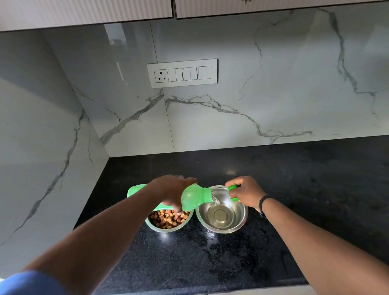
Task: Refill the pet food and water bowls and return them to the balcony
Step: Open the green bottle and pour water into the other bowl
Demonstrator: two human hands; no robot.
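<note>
- Standing side by side on the black speckled stone counter (281,210) are the round steel bowl of brown kibble (167,220) and the round steel bowl of water (222,215).
- The left hand (171,190), fingers wrapped, tilts the translucent green plastic bottle (194,199); water runs into the water bowl.
- The right hand (244,193) pinches the green bottle cap (233,187), beyond that bowl's rim.

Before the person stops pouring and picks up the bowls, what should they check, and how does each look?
1. Stream lands inside water bowl: ok.
2. Water level high enough: not ok, only shallow so far.
3. Food bowl filled with kibble: ok.
4. Left hand holds green bottle securely: ok.
5. Cap ready in right hand: ok.
6. Countertop dry around the bowls: cannot tell, glare on the dark stone.
</note>
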